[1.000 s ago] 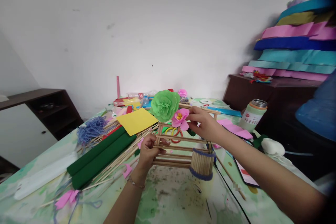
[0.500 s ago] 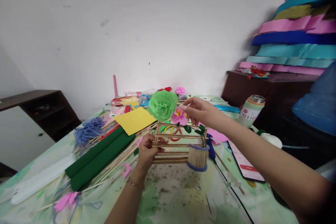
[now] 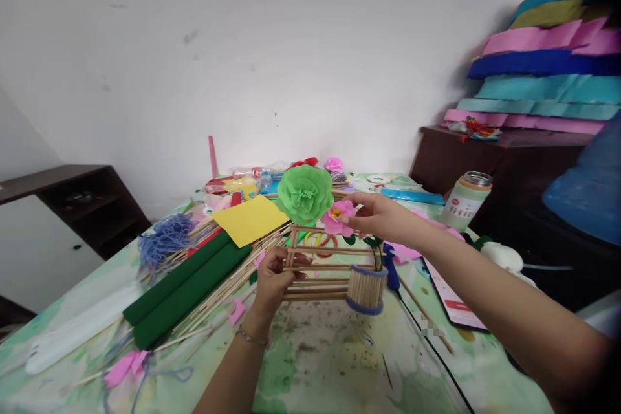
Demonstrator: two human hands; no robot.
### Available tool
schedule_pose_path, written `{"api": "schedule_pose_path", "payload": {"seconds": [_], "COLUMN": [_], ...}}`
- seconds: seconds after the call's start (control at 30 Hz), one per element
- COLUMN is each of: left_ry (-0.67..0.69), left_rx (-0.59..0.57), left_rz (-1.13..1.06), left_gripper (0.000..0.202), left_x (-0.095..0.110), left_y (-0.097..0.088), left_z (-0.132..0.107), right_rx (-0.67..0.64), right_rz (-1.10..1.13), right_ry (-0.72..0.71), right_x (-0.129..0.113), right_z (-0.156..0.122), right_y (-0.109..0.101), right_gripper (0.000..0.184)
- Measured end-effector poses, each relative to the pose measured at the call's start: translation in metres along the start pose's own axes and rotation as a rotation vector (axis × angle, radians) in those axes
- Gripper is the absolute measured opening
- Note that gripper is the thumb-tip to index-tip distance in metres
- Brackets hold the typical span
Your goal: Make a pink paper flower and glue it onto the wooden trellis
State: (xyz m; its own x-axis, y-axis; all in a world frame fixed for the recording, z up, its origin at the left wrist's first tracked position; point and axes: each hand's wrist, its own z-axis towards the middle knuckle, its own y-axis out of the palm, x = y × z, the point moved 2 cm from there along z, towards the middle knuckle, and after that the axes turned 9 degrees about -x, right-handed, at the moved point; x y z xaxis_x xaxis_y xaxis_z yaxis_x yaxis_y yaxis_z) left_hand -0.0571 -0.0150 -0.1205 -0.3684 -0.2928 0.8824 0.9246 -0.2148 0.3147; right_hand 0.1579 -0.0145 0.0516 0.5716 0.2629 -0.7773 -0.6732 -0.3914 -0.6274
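My left hand grips the left end of a wooden stick frame held above the table. A small stick basket with blue yarn trim hangs at the frame's right end. A large green paper flower stands at the frame's top left. My right hand pinches a small pink paper flower just right of the green one, at the frame's top rail. Dark green leaves sit below that hand.
Green crepe rolls, bamboo sticks, a yellow sheet and blue yarn lie at the left. A jar, a phone and a black cable are on the right. Stacked coloured paper tops a dark cabinet.
My right hand lifted briefly off the pink flower, then came back and pinched it again, slightly higher and further right. The frame stays in my left hand.
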Motion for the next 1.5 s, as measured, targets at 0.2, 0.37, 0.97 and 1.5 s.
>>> {"api": "schedule_pose_path", "payload": {"seconds": [0.2,0.37,0.97,1.5], "left_ry": [-0.018,-0.035,-0.031,-0.02], "left_rx": [-0.016,-0.018,-0.001,-0.034], "left_rz": [-0.006,-0.021,-0.03,-0.029], "left_gripper": [0.023,0.024,0.027,0.024], "left_x": [0.001,0.001,-0.007,-0.009], "left_y": [0.004,0.003,-0.007,-0.005], "left_z": [-0.002,-0.002,0.0,-0.001], "right_rx": [-0.003,-0.043,0.153,0.097], "right_rz": [-0.148,-0.051,0.168,-0.098], "right_ry": [-0.045,-0.09,-0.067,-0.139], "right_x": [0.011,0.018,0.028,0.048], "right_z": [0.005,0.01,0.001,0.004], "right_y": [0.006,0.002,-0.02,-0.013], "right_gripper": [0.033,0.034,0.029,0.023]}}
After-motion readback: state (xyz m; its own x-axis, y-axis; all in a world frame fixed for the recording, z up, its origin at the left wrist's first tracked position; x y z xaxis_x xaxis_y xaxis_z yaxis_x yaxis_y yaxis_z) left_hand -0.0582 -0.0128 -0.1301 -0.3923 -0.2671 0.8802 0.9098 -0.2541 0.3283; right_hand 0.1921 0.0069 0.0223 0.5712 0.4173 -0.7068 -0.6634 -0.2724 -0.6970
